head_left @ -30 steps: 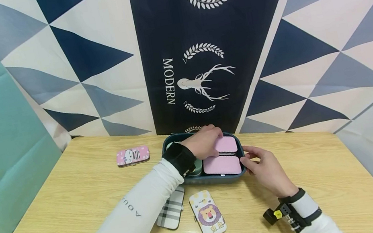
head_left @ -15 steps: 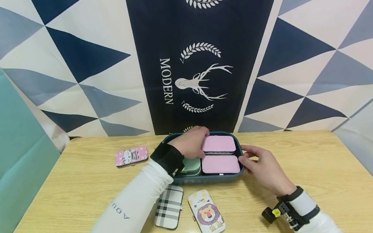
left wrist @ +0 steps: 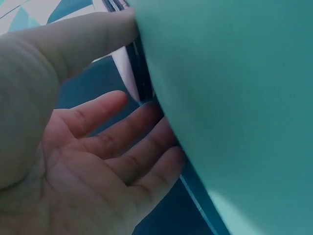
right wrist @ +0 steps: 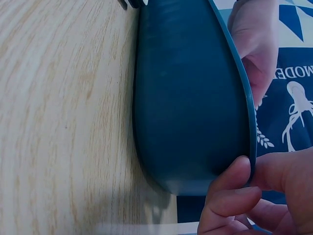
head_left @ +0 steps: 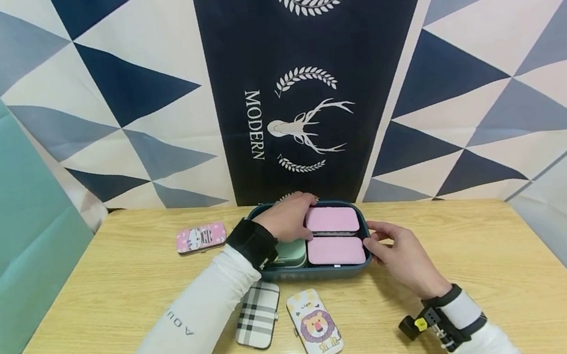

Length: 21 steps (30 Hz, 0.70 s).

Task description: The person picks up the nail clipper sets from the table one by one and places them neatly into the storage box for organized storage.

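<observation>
A dark blue oblong box [head_left: 326, 273] stands at the table's back, with small clasped cases inside. Two pink cases, one behind [head_left: 332, 220] and one in front [head_left: 335, 251], lie flat in its right part. A green case [head_left: 290, 252] lies left of them, partly hidden by my left wrist. My left hand [head_left: 288, 219] reaches into the box between the green and pink cases. In the left wrist view, its thumb touches the edge of a pink case and its loosely bent fingertips pass behind the green case [left wrist: 234, 107]. My right hand [head_left: 404, 257] pinches the box's right rim.
On the wooden table [head_left: 132, 312] lie a pink cartoon case [head_left: 201, 238] left of the box, a black-and-white plaid case [head_left: 258, 316] and a lion-print case [head_left: 315, 325] in front. A patterned cloth wall [head_left: 279, 78] rises right behind the box.
My left hand has shifted left off the rear pink case, which now shows fully, as does more of the green case. The right hand keeps its hold on the rim.
</observation>
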Available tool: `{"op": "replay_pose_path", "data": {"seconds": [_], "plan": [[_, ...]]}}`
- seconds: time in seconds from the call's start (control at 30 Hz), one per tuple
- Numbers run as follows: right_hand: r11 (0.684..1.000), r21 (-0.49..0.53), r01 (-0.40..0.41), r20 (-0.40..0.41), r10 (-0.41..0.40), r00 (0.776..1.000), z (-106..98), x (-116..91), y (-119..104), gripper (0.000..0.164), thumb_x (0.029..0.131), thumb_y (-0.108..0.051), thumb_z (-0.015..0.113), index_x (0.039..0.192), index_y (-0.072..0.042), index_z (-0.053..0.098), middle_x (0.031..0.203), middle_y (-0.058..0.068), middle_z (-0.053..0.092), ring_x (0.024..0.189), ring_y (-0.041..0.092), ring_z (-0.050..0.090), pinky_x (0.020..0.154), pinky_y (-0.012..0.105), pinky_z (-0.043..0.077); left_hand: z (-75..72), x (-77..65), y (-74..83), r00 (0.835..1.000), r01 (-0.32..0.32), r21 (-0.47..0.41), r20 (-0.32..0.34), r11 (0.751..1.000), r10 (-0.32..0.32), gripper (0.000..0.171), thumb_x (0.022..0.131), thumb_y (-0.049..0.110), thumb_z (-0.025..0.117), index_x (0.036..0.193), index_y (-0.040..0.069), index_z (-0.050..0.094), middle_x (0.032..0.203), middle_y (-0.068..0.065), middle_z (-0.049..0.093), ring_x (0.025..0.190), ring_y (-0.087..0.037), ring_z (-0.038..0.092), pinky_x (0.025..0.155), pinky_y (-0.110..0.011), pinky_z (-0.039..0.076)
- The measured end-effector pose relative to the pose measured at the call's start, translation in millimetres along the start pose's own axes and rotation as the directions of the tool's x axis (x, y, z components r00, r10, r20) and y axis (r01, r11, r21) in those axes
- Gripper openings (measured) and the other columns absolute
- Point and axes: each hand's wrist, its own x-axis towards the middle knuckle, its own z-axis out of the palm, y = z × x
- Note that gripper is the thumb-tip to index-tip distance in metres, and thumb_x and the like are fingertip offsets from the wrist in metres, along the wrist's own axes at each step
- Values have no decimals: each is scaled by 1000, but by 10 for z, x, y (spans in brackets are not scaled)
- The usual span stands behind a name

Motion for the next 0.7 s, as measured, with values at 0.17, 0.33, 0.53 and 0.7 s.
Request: {"op": "replay_pose_path", "data": {"seconds": [0.17,0.33,0.53,0.7], "plan": [[1000,1,-2,-1,2,1000,4,8,7,47,107,-12,63,150,3,55,115,18,58,78,24,64,62,25,50,-101,-125,13,999,-9,-15,-35,1000,8,69,91,25,86,150,7,54,142,-11,59,129,-29,55,112,-46,43],[1000,0,-2,-2,2,1000,5,15,18,46,107,-12,64,150,3,55,114,18,59,77,24,64,63,24,52,-191,-287,44,996,-54,-9,-65,999,53,69,92,25,86,151,7,55,143,-11,59,130,-28,55,112,-46,44],[1000,5,-4,-2,4,1000,-1,24,20,46,107,-12,64,150,2,56,114,18,58,77,24,65,63,25,51,-229,-531,67,990,-104,-15,-92,994,102,64,92,25,86,147,6,58,141,-12,61,126,-26,56,111,-42,45],[1000,2,-7,0,7,1000,-1,18,13,47,107,-13,64,150,2,55,115,18,58,78,24,65,63,25,52,-237,-769,94,985,-116,-21,-130,993,112,55,92,22,86,139,6,62,134,-11,62,119,-25,56,106,-38,49]]}}
